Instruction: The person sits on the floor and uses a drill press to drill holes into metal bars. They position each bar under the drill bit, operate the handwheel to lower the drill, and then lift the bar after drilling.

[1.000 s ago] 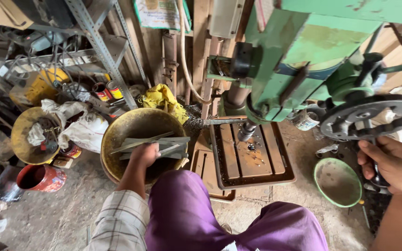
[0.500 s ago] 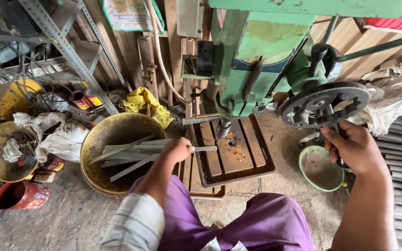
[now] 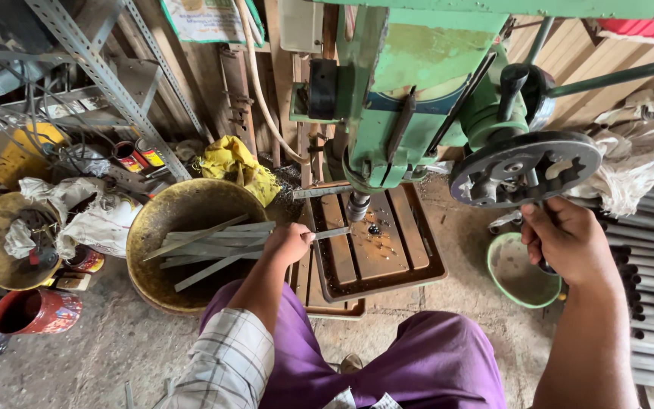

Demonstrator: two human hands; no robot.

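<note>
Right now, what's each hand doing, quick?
Left hand: closed on a metal strip lying on the drill table.
Right hand: closed on a feed-wheel handle.

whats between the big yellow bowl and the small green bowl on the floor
In the head view, the drill press table lies between the yellow bowl and the green bowl. The left hand holds a metal strip over it.

Metal workshop, green drill press (image 3: 418, 113), steel strips (image 3: 206, 246)
</note>
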